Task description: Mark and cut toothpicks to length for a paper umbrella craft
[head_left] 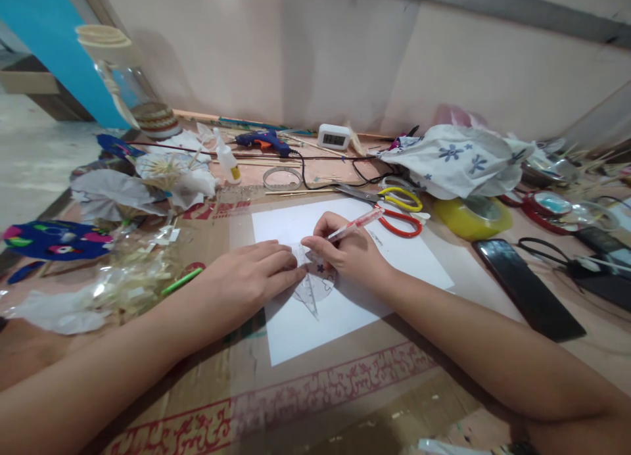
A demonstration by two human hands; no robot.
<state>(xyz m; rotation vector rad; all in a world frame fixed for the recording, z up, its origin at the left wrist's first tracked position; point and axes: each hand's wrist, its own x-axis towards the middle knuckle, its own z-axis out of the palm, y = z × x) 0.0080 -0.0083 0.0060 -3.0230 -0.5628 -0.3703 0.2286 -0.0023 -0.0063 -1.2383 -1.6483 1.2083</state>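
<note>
My right hand [352, 248] is closed around a clear pen [359, 223] with red inside, its upper end slanting up to the right. My left hand [256, 271] lies flat, its fingertips pressing on a clear triangular ruler [309, 297]. Under the ruler is a round pale patterned piece [325, 285] with dark flower shapes, partly covered by both hands. Whether it is fabric or paper I cannot tell. These lie on a white sheet of paper [315, 343] on top of brown cardboard. The pen's tip is hidden by my right fingers.
Scissors [401, 218] with yellow and red handles lie behind the sheet. To the right are clear tape [473, 217], a phone [530, 289] and floral cloth [458, 159]. A glue gun [263, 141], glue bottle [227, 158] and white digital clock [334, 137] stand along the wall.
</note>
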